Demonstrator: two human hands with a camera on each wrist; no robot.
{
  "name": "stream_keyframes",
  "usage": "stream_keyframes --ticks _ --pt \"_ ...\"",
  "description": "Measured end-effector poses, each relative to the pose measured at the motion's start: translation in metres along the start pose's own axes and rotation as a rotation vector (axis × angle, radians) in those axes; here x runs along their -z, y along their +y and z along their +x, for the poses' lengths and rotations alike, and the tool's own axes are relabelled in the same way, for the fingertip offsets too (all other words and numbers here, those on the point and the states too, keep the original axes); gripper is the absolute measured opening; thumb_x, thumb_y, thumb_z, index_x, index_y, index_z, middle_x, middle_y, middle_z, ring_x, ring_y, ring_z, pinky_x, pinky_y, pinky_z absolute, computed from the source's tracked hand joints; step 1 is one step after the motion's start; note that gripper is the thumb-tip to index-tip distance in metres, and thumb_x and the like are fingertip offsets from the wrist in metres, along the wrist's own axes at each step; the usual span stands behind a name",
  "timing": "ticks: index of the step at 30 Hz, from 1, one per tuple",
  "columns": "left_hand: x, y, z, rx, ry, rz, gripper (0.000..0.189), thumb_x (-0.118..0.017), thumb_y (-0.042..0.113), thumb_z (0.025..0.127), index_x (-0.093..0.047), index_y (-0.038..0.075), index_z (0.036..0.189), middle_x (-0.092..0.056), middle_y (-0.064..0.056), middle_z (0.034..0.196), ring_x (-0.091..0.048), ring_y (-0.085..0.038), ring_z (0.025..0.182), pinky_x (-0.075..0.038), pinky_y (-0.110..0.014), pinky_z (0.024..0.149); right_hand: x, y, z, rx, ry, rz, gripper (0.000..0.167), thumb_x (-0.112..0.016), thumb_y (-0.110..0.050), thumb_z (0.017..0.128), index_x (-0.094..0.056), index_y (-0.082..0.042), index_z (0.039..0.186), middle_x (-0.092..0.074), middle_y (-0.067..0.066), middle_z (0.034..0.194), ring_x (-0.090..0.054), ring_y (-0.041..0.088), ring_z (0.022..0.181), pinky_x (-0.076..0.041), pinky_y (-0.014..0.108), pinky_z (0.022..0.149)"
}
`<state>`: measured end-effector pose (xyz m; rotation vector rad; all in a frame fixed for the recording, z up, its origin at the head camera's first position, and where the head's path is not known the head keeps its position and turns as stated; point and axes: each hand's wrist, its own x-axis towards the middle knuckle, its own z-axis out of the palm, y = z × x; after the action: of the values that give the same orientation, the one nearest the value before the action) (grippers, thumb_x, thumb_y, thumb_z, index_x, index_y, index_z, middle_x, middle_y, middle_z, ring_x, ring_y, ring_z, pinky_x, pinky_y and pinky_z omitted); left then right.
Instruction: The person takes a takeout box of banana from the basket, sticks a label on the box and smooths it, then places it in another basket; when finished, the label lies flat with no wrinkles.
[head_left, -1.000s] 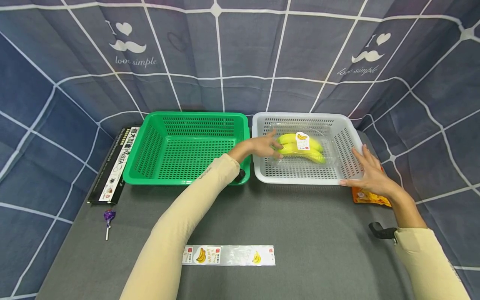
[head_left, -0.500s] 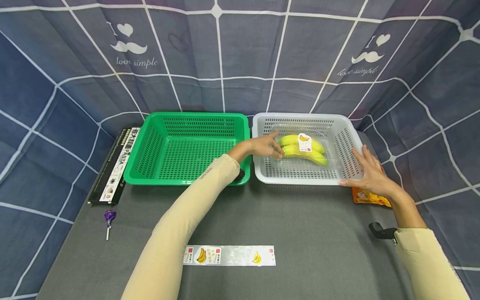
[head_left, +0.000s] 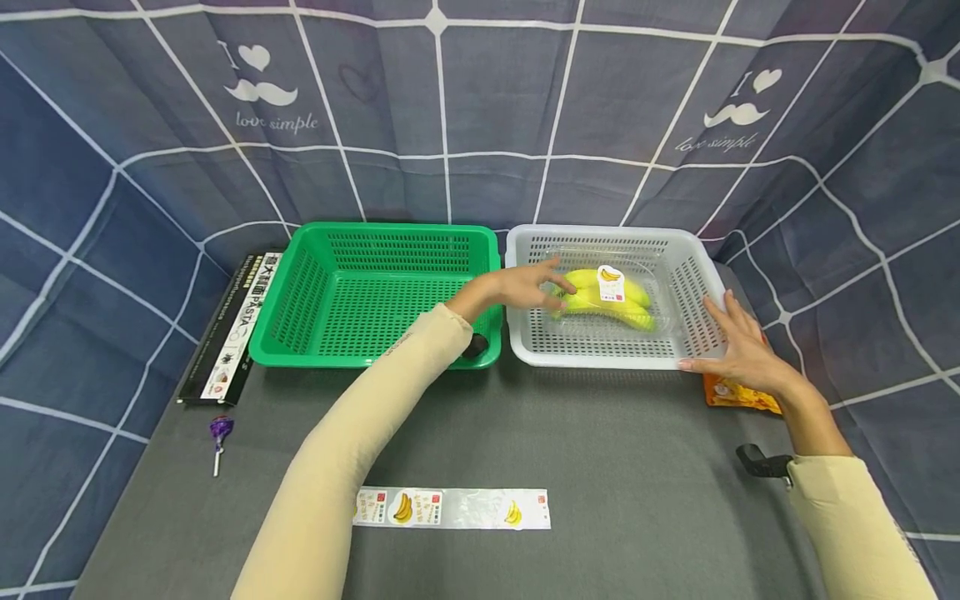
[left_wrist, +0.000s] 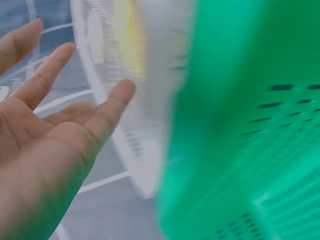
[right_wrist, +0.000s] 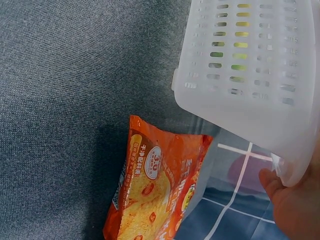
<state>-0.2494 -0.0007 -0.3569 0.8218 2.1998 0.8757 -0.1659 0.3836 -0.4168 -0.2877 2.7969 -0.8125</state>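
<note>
Over the left side of the white basket (head_left: pixel 615 362), my left hand (head_left: pixel 521 287) has its fingers spread, fingertips overlapping the left end of a clear plastic tray (head_left: pixel 660 287) in the head view. That tray lies in the basket with yellow-green bananas (head_left: pixel 611 313) inside, and a banana sticker (head_left: pixel 611 283) is on top. In the left wrist view the left fingers (left_wrist: pixel 112 107) hold nothing. My right hand (head_left: pixel 746 350) rests at the basket's front right corner, fingers spread along the right rim and thumb at the front rim.
A green basket (head_left: pixel 375 362) stands directly left of the white one. Beyond it lie a black pasta box (head_left: pixel 228 333) and a purple lollipop (head_left: pixel 221 428). A sticker strip (head_left: pixel 480 508) lies near the front. An orange snack packet (right_wrist: pixel 155 185) is beside the right hand.
The tray of bananas has shifted slightly right in the white basket. My left hand has drawn back a little to the left and its fingers have spread. The right hand stays put.
</note>
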Motion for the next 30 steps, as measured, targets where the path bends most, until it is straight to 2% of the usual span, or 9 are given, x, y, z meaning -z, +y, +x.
stream_keyframes --ticks 4,7,11,15,24,30 --pt "0.003 0.017 -0.029 -0.139 0.100 0.008 0.042 -0.055 0.027 0.101 -0.053 0.013 0.141 -0.046 -0.004 0.149 -0.041 -0.020 0.139 -0.036 -0.036 0.113 -0.001 0.000 -0.001 0.001 -0.004 -0.002 0.118 -0.082 -0.037 0.076 -0.002 -0.010 0.158 0.028 0.013 0.160 0.018 0.054 0.143 0.007 0.080 0.101" --pt "-0.002 0.021 -0.053 -0.219 0.182 -0.032 0.042 -0.058 0.023 0.099 -0.054 0.011 0.139 -0.053 -0.002 0.141 -0.052 -0.019 0.128 -0.044 -0.031 0.104 -0.002 0.000 -0.003 -0.004 -0.011 -0.012 0.119 -0.083 -0.038 0.076 -0.003 -0.009 0.158 0.027 0.014 0.160 0.017 0.055 0.143 0.004 0.081 0.100" --pt "-0.012 0.018 -0.080 -0.286 0.263 -0.039 0.041 -0.060 0.020 0.099 -0.055 0.010 0.137 -0.054 -0.003 0.139 -0.054 -0.018 0.123 -0.048 -0.028 0.099 -0.002 0.000 -0.005 -0.008 -0.012 -0.023 0.119 -0.083 -0.038 0.075 -0.003 -0.009 0.158 0.027 0.015 0.160 0.015 0.056 0.143 0.000 0.082 0.100" --pt "-0.020 0.013 -0.102 -0.318 0.325 -0.019 0.040 -0.060 0.019 0.098 -0.056 0.010 0.137 -0.056 -0.002 0.136 -0.054 -0.015 0.121 -0.049 -0.031 0.098 0.000 -0.001 -0.005 -0.009 -0.009 -0.017 0.119 -0.083 -0.038 0.075 -0.003 -0.009 0.158 0.027 0.014 0.160 0.016 0.055 0.143 0.000 0.082 0.100" --pt "-0.031 0.009 -0.131 -0.369 0.418 0.031 0.040 -0.060 0.021 0.099 -0.056 0.012 0.138 -0.057 -0.001 0.135 -0.055 -0.016 0.116 -0.049 -0.037 0.095 0.002 -0.002 -0.002 -0.009 -0.003 -0.012 0.119 -0.083 -0.038 0.075 -0.002 -0.010 0.158 0.027 0.014 0.160 0.016 0.055 0.143 0.002 0.081 0.100" --pt "-0.044 0.006 -0.162 -0.392 0.508 0.025 0.036 -0.060 0.023 0.099 -0.059 0.016 0.134 -0.059 0.004 0.131 -0.055 -0.011 0.118 -0.046 -0.035 0.100 0.000 -0.002 -0.001 -0.008 0.000 -0.001 0.118 -0.083 -0.037 0.075 -0.003 -0.010 0.158 0.028 0.014 0.159 0.016 0.055 0.143 0.002 0.081 0.100"
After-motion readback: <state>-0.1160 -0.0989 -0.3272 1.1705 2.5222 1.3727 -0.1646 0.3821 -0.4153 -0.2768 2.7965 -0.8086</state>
